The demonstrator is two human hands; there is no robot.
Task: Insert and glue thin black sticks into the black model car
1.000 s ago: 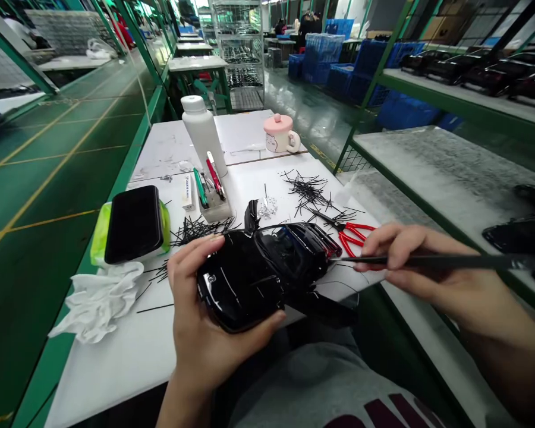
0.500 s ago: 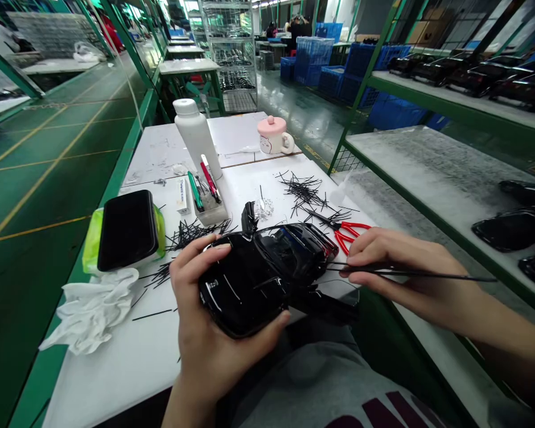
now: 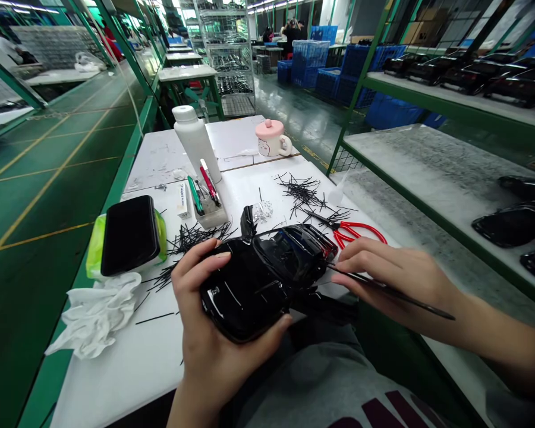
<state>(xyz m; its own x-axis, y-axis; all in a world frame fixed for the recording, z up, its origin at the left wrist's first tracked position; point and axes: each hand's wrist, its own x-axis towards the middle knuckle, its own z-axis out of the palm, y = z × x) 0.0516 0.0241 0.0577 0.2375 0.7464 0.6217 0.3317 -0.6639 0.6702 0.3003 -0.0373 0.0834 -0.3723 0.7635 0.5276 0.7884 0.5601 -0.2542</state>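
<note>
My left hand (image 3: pixel 209 333) grips a glossy black plastic housing (image 3: pixel 263 279) from below and behind, thumb on its near edge, fingers curled over the top. My right hand (image 3: pixel 392 276) pinches a thin black cable tie (image 3: pixel 392 291) whose tip meets the housing's right end; the tie's tail slants down to the right across my wrist. Both hands hover over the near edge of the white worktable (image 3: pixel 129 356), above my lap.
Red-handled cutters (image 3: pixel 356 232) lie just behind my right hand among loose black ties (image 3: pixel 305 190). A black phone on a green pack (image 3: pixel 127 235), white gloves (image 3: pixel 96 315), a pen tray (image 3: pixel 207 205), a white bottle (image 3: pixel 196 142) and a pink mug (image 3: pixel 270 138) stand further back. Shelves with black parts (image 3: pixel 510 226) run along the right.
My right hand has moved closer to the housing and the tie's tail has swung from level to slanting downward. The left hand keeps its hold.
</note>
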